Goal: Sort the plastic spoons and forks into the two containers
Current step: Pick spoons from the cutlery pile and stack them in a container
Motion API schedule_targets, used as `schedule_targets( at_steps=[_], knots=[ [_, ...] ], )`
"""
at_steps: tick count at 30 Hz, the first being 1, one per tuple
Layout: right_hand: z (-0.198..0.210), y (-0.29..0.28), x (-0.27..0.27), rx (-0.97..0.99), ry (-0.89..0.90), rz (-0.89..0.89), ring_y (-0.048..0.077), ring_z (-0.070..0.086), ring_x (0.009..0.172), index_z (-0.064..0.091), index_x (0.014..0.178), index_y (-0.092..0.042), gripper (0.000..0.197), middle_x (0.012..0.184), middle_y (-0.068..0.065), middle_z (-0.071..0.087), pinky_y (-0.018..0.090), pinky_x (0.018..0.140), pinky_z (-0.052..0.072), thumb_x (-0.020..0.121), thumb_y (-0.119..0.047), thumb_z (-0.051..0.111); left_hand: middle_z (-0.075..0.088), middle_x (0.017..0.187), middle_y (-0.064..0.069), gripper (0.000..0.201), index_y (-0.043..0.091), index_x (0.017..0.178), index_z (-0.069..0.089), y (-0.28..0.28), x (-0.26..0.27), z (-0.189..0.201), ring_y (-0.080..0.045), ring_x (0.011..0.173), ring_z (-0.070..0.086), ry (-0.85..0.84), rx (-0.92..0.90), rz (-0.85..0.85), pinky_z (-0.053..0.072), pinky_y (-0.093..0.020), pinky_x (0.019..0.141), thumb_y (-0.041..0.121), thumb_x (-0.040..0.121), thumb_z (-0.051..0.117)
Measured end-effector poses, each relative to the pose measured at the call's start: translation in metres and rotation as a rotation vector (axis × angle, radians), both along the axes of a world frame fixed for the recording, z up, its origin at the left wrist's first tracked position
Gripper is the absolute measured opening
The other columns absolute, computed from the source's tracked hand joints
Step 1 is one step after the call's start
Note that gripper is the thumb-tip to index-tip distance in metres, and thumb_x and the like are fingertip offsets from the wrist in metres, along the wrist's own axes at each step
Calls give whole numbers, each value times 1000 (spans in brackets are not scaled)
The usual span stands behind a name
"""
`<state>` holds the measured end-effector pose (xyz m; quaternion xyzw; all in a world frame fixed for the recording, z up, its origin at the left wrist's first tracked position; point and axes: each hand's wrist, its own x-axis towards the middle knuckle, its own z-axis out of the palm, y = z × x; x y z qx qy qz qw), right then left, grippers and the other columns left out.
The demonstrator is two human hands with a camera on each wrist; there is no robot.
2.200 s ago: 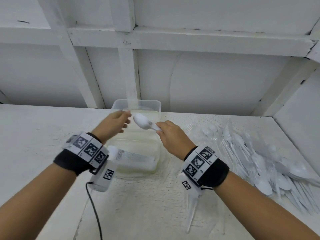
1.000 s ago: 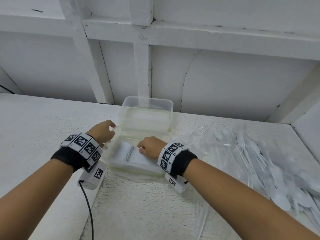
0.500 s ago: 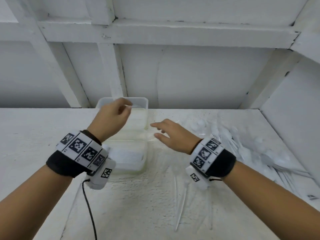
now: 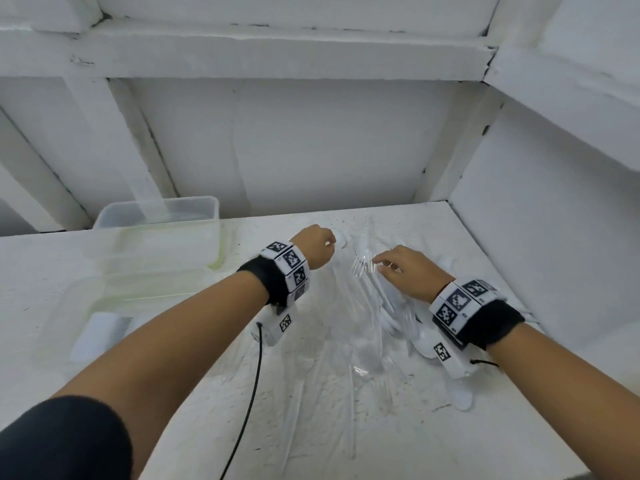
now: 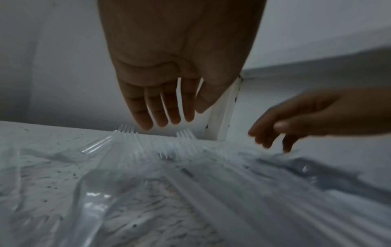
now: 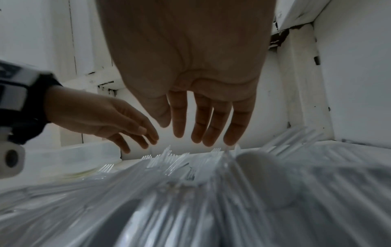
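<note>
White-walled bench [image 4: 104, 268]: clear forks and spoons [image 4: 367, 317] lie heaped under both my hands, left hand [image 4: 313, 249] and right hand [image 4: 405, 271] empty, fingers loose. Light, slippery, brittle; I'd pinch one handle.

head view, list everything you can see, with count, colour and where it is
containers: two, clear plastic, on the left of the table, one behind the other.
forks in the near container: a small stack, count unclear, clear.
cutlery pile: too many forks and spoons to count, clear forks and white spoons, on the table's right half under both hands.
table: one, white, speckled.
wall: white, with white beams, behind and to the right.
wrist bands: two, black with black-and-white markers, one per wrist.
cable: one, black, hanging from the left wrist.
left hand: over the pile's far left edge, empty.
right hand: over the pile, empty.
</note>
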<state>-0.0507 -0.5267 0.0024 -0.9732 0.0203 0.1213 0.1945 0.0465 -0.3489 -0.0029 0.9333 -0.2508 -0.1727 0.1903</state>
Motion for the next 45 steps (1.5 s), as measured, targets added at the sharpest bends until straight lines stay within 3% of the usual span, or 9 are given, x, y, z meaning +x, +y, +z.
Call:
schedule_targets(
  at_steps=[6,16,20,23,26,30,34,39,45],
  knots=[
    [0,-9,30,-12,-7,39,20,54,106,57,125,-15,32,116,10,57,24,90,35,98,-24,43,31,149,-5,46,20,142,37,-20,14,-24,-26,134,36,10,194,-147,32,-38,106,30,97,42],
    [-6,17,113,-103,97,67,23,53,116,62,118,-9,31,126,6,59,31,98,40,97,-20,43,50,124,-5,37,17,114,61,7,11,-13,-25,110,51,-48,315,-195,39,-36,90,36,99,34],
    [-23,30,141,-221,136,23,26,57,80,49,68,-15,31,86,8,61,32,72,45,91,-35,48,61,110,-5,40,12,105,64,11,14,-7,-23,97,55,-66,328,-189,41,-33,81,35,99,32],
    [-30,33,144,-307,136,42,20,55,63,48,67,-14,38,69,3,56,29,62,44,85,-47,55,64,102,-5,37,11,103,59,10,13,-2,-20,84,51,-75,335,-167,39,-31,75,34,100,30],
    [-34,36,145,-292,142,35,19,56,60,54,73,-10,35,76,6,63,26,57,43,82,-44,60,66,99,-5,33,10,110,53,6,17,-1,-21,88,58,-100,334,-121,41,-30,71,33,100,30],
    [-30,36,151,-108,152,-125,27,60,87,54,105,-1,44,96,11,61,33,73,47,82,-35,67,65,99,-5,31,11,118,50,0,27,-4,-23,94,61,-127,405,-65,42,-31,67,30,98,34],
    [-17,32,148,198,56,-263,27,61,84,54,95,-4,27,89,12,60,28,58,45,86,-28,65,57,117,-9,37,8,123,48,-14,34,-12,-26,99,59,-88,475,-37,42,-32,68,32,97,41],
    [1,26,132,767,-164,-520,25,64,61,34,125,-9,36,86,11,57,32,57,56,95,-25,49,46,124,-13,61,8,120,52,-22,41,-27,-33,110,51,18,517,18,45,-41,87,56,83,57],
    [4,13,111,831,-314,-490,21,59,52,29,117,-18,23,74,10,50,40,58,57,99,-25,40,42,134,-15,78,4,133,37,-26,43,-38,-31,122,45,75,426,139,40,-38,98,53,79,64]
  ],
)
